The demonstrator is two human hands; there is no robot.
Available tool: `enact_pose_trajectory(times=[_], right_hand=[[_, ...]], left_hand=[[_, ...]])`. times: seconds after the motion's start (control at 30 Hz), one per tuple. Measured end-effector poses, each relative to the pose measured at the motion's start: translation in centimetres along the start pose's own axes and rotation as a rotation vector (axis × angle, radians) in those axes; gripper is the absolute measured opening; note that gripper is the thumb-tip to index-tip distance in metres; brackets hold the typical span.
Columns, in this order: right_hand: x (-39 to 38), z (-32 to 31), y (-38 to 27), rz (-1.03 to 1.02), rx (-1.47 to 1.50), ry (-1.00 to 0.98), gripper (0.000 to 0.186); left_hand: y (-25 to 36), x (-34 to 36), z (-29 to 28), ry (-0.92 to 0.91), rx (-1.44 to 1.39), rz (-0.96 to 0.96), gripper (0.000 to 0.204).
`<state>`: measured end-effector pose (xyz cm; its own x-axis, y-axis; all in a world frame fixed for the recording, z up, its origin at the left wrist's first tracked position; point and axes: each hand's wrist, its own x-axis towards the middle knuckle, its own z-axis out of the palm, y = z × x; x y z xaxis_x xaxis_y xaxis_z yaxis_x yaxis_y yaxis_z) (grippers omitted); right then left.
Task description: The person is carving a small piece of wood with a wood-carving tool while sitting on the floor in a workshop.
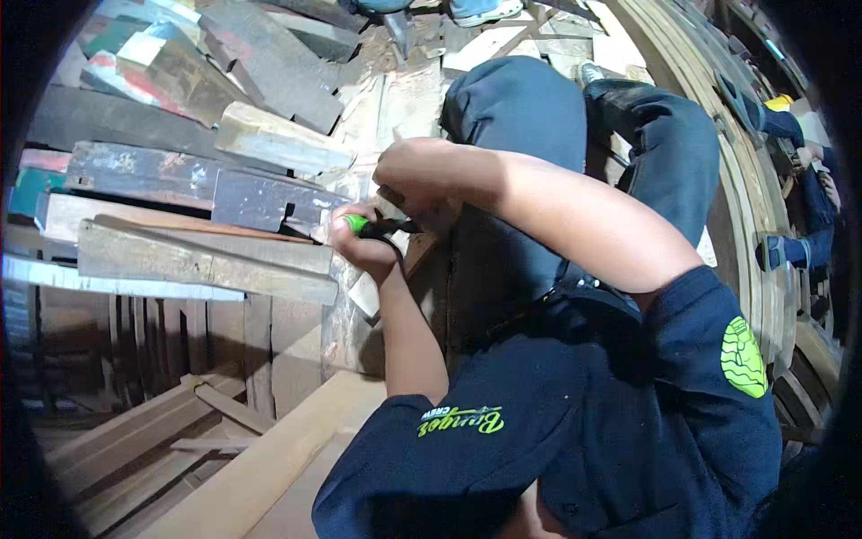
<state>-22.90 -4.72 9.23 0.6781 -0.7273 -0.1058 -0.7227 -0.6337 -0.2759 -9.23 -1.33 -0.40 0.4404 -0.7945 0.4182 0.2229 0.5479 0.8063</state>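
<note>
Fingers of the left hand (366,255): wrapped closely round a green-and-black hand tool (357,224), thumb at its green end; the tool's dark part points right, toward the other hand.
Fingers of the right hand (409,169): bent downward just beyond the tool; their tips are hidden, so I cannot tell how far open they are or whether they grip anything.
Navy shirt (575,422): nearest; yellow-green and white lettering on the chest, a round yellow-green print on the right sleeve.
Smooth light plank (260,458): near left, slanting, beside a wooden frame (224,406).
Dark trousers (521,117): right of the hands, knees toward the far side.
Worn board surface (386,108): pale and scuffed, just beyond the hands.
Timber pile (206,256): left, several notched beams, some paint-marked.
Long slats (750,207): right, running side by side.
Another person's footwear (770,252): far right, blue.
Light shoe (485,11): far edge.
</note>
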Motion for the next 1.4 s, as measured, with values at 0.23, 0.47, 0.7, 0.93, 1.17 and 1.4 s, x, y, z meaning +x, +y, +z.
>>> enact_pose_trajectory(times=[0.23, 0.47, 0.7, 0.93, 1.17, 1.4], right_hand=[[0.3, -0.2, 1.0, 0.004, -0.017, 0.035, 0.023], [-0.1, -0.7, -0.1, 0.069, -0.033, -0.007, 0.026], [-0.3, -0.8, -0.1, 0.045, -0.025, 0.005, 0.025], [0.3, -0.2, 1.7, 0.075, -0.016, 0.055, 0.027], [-0.2, -0.4, 0.0, 0.094, -0.022, -0.006, 0.028], [-0.1, -1.0, 1.0, 0.101, 0.069, -0.062, 0.021]], left_hand=[[4.8, 2.2, 0.1, 0.051, -0.327, -0.066, 0.037], [3.2, 2.4, 0.8, 0.055, -0.316, -0.209, 0.035], [1.4, 0.8, 1.1, -0.043, -0.25, -0.083, 0.04], [4.0, 1.7, 1.6, 0.031, -0.419, -0.104, 0.034], [1.3, 0.7, 1.3, -0.106, -0.162, -0.021, 0.04], [2.1, 1.4, 2.1, -0.066, -0.31, -0.056, 0.042]])
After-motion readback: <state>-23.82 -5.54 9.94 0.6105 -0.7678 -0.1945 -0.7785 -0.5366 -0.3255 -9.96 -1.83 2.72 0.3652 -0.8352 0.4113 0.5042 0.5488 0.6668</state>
